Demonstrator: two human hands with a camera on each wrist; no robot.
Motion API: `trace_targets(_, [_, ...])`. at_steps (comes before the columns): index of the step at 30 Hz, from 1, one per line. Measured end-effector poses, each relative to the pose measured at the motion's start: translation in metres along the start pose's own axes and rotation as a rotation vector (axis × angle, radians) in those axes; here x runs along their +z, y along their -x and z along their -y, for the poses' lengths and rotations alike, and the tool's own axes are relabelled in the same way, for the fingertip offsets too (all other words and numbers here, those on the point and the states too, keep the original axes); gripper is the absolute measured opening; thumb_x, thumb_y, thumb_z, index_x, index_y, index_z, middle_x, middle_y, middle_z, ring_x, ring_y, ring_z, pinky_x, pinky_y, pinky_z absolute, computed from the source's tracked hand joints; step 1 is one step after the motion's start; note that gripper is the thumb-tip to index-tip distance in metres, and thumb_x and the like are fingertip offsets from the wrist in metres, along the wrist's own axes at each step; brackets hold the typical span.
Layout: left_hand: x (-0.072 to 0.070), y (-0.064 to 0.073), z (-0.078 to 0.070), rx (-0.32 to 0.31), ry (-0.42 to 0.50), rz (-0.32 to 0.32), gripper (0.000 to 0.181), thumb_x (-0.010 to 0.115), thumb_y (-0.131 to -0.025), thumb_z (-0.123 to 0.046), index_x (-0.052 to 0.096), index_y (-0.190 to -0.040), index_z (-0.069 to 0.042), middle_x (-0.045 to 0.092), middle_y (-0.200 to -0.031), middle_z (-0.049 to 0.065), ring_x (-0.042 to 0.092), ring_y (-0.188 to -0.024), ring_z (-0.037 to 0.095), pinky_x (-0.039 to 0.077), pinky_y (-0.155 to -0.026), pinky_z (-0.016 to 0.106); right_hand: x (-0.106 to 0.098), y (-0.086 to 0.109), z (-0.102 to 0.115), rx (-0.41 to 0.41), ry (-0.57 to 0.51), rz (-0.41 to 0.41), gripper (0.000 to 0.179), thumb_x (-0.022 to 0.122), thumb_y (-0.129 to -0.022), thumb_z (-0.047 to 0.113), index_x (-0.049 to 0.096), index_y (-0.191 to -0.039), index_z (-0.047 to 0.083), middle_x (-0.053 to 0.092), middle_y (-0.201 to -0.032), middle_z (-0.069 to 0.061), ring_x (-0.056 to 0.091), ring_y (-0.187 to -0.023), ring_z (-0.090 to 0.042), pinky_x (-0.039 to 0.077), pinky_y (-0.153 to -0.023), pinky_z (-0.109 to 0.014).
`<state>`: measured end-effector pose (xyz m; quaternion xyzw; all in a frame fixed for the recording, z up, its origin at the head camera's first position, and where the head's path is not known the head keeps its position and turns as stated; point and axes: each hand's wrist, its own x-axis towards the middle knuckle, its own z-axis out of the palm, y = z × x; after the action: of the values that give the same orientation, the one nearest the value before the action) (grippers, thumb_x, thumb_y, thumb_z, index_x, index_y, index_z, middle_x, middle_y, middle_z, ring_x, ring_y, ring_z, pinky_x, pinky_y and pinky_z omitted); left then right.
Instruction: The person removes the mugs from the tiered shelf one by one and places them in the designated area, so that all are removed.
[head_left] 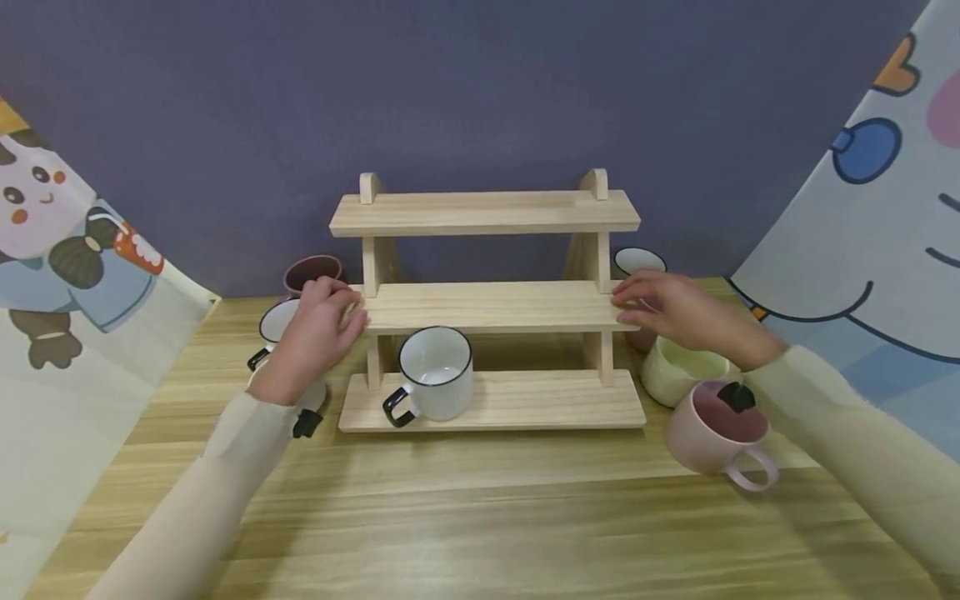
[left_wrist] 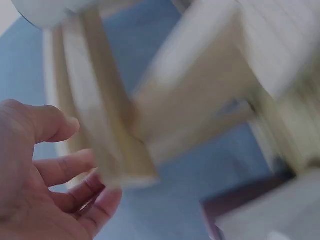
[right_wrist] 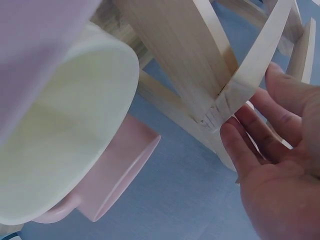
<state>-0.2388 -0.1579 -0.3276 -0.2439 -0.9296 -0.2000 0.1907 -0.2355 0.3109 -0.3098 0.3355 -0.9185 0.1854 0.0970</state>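
Note:
A three-tier wooden display rack (head_left: 487, 306) stands on the table. My left hand (head_left: 315, 333) is at the left end of its middle shelf; in the left wrist view, the thumb is apart from the blurred board and the fingers are loosely bent beside it. At the opposite end, my right hand (head_left: 667, 310) holds the shelf's edge, thumb on one side and fingertips (right_wrist: 232, 137) on the other. A white mug (head_left: 437, 375) with black rim and handle sits upright on the bottom shelf, left of its middle, handle toward the front left.
Left of the rack are a maroon mug (head_left: 311, 271) and white mugs (head_left: 277, 321), partly covered by my arm. To its right stand another white mug (head_left: 639, 260), a pale green mug (head_left: 667, 375) and a pink mug (head_left: 697, 437). A dark blue wall (head_left: 480, 100) rises behind.

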Motion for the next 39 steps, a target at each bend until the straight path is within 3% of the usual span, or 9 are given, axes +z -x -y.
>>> trace_targets(3, [-0.002, 0.0, -0.02, 0.025, 0.017, 0.002, 0.031, 0.059, -0.092, -0.014, 0.062, -0.11, 0.01, 0.051, -0.108, 0.021, 0.041, -0.099, 0.035, 0.035, -0.084, 0.046, 0.001, 0.0, 0.0, -0.008, -0.013, -0.01, 0.021, 0.07, -0.085, 0.008, 0.069, -0.104, 0.0, 0.061, -0.11, -0.012, 0.06, -0.094, -0.027, 0.047, -0.073, -0.045])
trace_targets(9, [-0.004, 0.003, -0.066, 0.084, 0.072, 0.166, 0.06, 0.061, -0.09, -0.044, 0.057, -0.123, 0.006, 0.05, -0.12, 0.016, 0.04, -0.112, 0.031, 0.036, -0.094, 0.045, 0.002, 0.0, 0.0, 0.007, -0.026, -0.021, 0.02, 0.071, -0.085, 0.008, 0.069, -0.103, 0.0, 0.06, -0.11, -0.014, 0.059, -0.093, -0.028, 0.047, -0.072, -0.045])
trace_targets(12, [-0.002, 0.004, -0.078, 0.061, 0.059, 0.245, 0.075, 0.063, -0.083, -0.057, 0.055, -0.126, 0.004, 0.048, -0.125, 0.015, 0.039, -0.116, 0.03, 0.037, -0.095, 0.044, 0.002, -0.001, -0.001, 0.032, -0.05, -0.015, 0.02, 0.07, -0.085, 0.009, 0.068, -0.104, 0.001, 0.059, -0.114, -0.017, 0.058, -0.098, -0.032, 0.047, -0.077, -0.048])
trace_targets(16, [0.001, 0.005, -0.083, 0.036, 0.031, 0.297, 0.082, 0.069, -0.075, -0.061, 0.055, -0.126, 0.002, 0.048, -0.124, 0.014, 0.041, -0.113, 0.028, 0.042, -0.09, 0.043, 0.002, -0.002, -0.004, 0.055, -0.079, 0.014, 0.024, 0.069, -0.086, 0.012, 0.066, -0.108, 0.0, 0.056, -0.123, -0.021, 0.056, -0.107, -0.037, 0.047, -0.082, -0.05])
trace_targets(23, [0.005, 0.007, -0.086, 0.058, 0.008, 0.265, 0.074, 0.074, -0.072, -0.056, 0.06, -0.12, 0.0, 0.051, -0.114, 0.012, 0.045, -0.103, 0.025, 0.045, -0.08, 0.038, 0.001, -0.002, -0.012, 0.09, -0.109, 0.067, 0.034, 0.069, -0.087, 0.017, 0.063, -0.116, 0.0, 0.049, -0.133, -0.024, 0.051, -0.116, -0.038, 0.045, -0.087, -0.049])
trace_targets(30, [0.006, 0.01, -0.086, 0.061, 0.006, 0.193, 0.07, 0.076, -0.068, -0.051, 0.062, -0.114, 0.0, 0.055, -0.107, 0.013, 0.048, -0.099, 0.026, 0.045, -0.079, 0.04, 0.001, -0.002, -0.014, 0.124, -0.147, 0.095, 0.04, 0.072, -0.084, 0.024, 0.063, -0.116, 0.002, 0.047, -0.136, -0.023, 0.05, -0.119, -0.036, 0.043, -0.091, -0.048])
trace_targets(39, [-0.014, 0.026, -0.076, 0.034, -0.003, 0.115, 0.071, 0.077, -0.064, -0.048, 0.063, -0.113, 0.003, 0.055, -0.108, 0.013, 0.049, -0.102, 0.028, 0.043, -0.082, 0.042, 0.001, -0.001, -0.016, 0.203, -0.177, 0.102, 0.044, 0.073, -0.083, 0.025, 0.06, -0.117, 0.001, 0.046, -0.138, -0.019, 0.05, -0.119, -0.033, 0.044, -0.091, -0.046])
